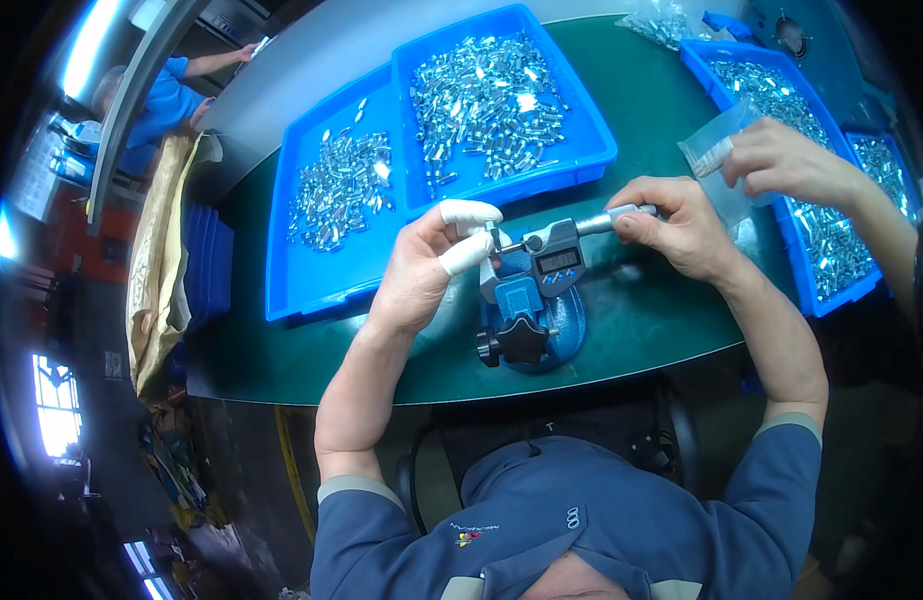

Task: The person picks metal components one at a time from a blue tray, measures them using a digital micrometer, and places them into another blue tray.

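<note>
Digital micrometer (559,262) sits in a blue stand (570,325) near the front edge of the green tabletop (647,315); black knob (522,342) on the wearer's side. Left hand (419,268): thumb and finger, both in white covers, clamped on 1 small metal part (496,236) at the measuring gap. Exact contact with the measuring faces: too small to tell. Right hand (684,228): thumb and fingers closed on the thimble end. Beyond: 2 blue trays of shiny metal pieces, left tray (357,272) sparser, middle tray (574,165) fuller. Right: long blue tray (847,293), same pieces; co-worker's hand (797,165) over it, fingers at a clear bag (706,148). Far left: tan paper sack (162,250), blue bins (210,262), then 1 person in blue (165,108).
</note>
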`<state>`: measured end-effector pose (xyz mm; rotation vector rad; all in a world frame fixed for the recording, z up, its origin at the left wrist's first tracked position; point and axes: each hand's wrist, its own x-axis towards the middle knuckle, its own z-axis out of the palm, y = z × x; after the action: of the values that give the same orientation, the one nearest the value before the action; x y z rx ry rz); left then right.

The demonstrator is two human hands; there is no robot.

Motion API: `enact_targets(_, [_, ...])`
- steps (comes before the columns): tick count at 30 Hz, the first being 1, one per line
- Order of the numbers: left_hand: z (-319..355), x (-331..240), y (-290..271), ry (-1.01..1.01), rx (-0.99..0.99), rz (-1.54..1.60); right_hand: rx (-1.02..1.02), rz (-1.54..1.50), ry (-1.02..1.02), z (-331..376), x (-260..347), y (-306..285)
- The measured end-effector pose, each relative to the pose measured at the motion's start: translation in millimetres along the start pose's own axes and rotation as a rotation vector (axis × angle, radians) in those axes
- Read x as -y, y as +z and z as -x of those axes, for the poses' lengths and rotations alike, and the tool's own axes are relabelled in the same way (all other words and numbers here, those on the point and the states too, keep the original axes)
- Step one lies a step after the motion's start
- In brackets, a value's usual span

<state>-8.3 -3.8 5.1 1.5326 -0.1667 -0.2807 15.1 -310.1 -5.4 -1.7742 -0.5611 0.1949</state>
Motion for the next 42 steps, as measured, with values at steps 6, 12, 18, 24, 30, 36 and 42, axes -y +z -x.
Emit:
enact_targets(6, [-0.6, 0.8, -2.2, 0.0, -0.003, 0.016, 0.0, -0.011, -0.003, 0.4, 2.5, 0.8])
enact_targets(12, [0.7, -0.6, -2.2, 0.01, 0.003, 0.006, -0.004, -0.003, -0.017, -0.1, 1.5, 0.8])
enact_targets(18, [0.7, 1.6, -0.8, 0.03, 0.001, 0.002, -0.012, 0.002, -0.007, -0.6, 0.1, 0.3])
enact_targets(24, [2.1, 2.1, 1.4, 0.029, 0.0, 0.035, -0.011, 0.001, -0.008, -0.8, 0.7, 0.6])
enact_targets(30, [1.8, 7.6, -1.8, 0.043, -0.025, 0.031, -0.015, -0.012, -0.007, -1.3, 0.7, 1.9])
enact_targets(36, [3.0, 3.9, 1.4, 0.029, -0.008, 0.031, -0.016, -0.027, -0.005, 0.0, 1.8, 1.4])
enact_targets(42, [3.9, 3.0, 0.9, 0.009, 0.03, 0.055, -0.018, -0.016, -0.02, -0.1, 2.7, 1.4])
